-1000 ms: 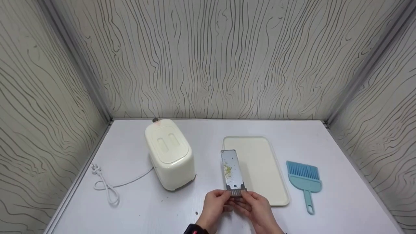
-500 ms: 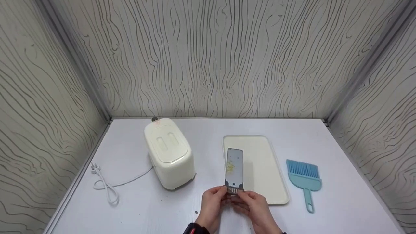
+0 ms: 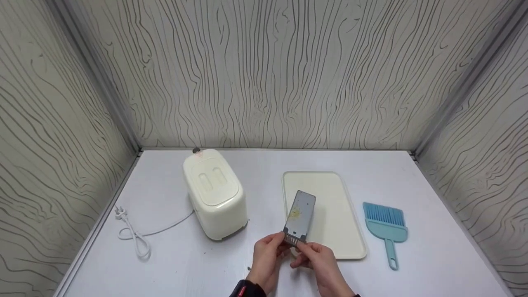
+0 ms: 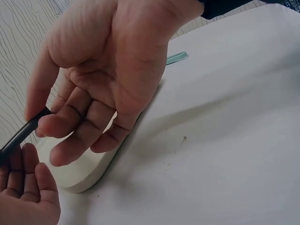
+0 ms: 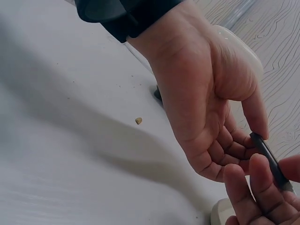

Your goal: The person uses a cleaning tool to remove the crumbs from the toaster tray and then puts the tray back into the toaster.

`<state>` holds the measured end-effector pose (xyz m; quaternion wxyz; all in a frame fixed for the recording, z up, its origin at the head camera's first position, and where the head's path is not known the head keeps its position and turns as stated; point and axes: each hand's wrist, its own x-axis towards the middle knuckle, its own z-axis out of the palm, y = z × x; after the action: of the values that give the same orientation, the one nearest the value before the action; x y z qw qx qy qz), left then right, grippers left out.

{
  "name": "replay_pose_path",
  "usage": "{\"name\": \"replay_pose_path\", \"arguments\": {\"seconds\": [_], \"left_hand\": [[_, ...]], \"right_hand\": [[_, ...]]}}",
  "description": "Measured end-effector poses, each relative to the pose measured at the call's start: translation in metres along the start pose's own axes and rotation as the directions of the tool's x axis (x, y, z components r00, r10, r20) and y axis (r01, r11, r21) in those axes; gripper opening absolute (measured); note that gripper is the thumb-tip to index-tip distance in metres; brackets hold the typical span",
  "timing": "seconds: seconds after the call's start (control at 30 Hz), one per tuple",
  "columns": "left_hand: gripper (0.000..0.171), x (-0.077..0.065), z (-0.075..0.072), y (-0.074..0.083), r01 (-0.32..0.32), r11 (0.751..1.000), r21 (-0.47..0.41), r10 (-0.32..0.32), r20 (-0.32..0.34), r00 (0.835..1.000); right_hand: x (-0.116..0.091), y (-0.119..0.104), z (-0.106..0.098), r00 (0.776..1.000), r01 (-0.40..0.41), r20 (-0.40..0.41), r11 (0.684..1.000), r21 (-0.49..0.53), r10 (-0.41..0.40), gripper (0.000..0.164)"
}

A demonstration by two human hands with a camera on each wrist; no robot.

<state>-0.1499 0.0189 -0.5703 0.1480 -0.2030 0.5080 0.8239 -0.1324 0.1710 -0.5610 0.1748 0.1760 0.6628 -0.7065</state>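
A flat metal crumb tray (image 3: 306,210), sprinkled with yellowish crumbs, is held over the left part of a cream serving tray (image 3: 336,218) in the head view. It slants with its far end to the right. My left hand (image 3: 266,255) pinches the left corner of its dark slotted end, thumb on top. At the right corner of that end, my right hand (image 3: 321,260) grips it between thumb and fingers. Both wrist views show the dark end edge-on: the crumb tray (image 4: 19,137) in the left one, the crumb tray (image 5: 269,159) in the right one.
A cream toaster (image 3: 216,194) with its top covered stands on the left, its white cord and plug (image 3: 131,231) lying beside it. The blue brush (image 3: 387,231) lies right of the serving tray. Bits of crumb (image 5: 138,120) dot the white table.
The crumb tray's far end has swung right, from the serving tray's left edge to further over it, and the crumb tray now slants. Both hands have stayed on its dark end.
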Motion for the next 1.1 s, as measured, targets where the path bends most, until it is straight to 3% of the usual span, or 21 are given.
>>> {"name": "replay_pose_path", "arguments": {"seconds": [0.23,0.53,0.77,1.1], "left_hand": [[0.035,0.000,-0.003,0.002,0.005,0.996,-0.093,-0.002,0.032,0.999],[0.040,0.001,-0.006,0.002,-0.002,0.992,-0.126,0.007,0.037,0.999],[0.036,0.002,-0.009,0.002,-0.036,0.989,-0.147,0.050,0.095,0.994],[0.031,0.005,-0.007,0.006,-0.064,0.996,-0.061,0.064,-0.011,0.998]], "right_hand": [[-0.003,0.001,0.006,0.997,0.004,0.072,1.000,0.006,-0.005,0.027],[-0.003,0.004,0.013,0.995,-0.004,0.102,1.000,0.000,0.004,0.027],[-0.003,0.006,0.017,0.992,0.027,0.121,1.000,-0.001,-0.026,0.028],[-0.002,0.003,0.020,0.988,-0.002,0.155,1.000,-0.008,0.003,0.031]]}}
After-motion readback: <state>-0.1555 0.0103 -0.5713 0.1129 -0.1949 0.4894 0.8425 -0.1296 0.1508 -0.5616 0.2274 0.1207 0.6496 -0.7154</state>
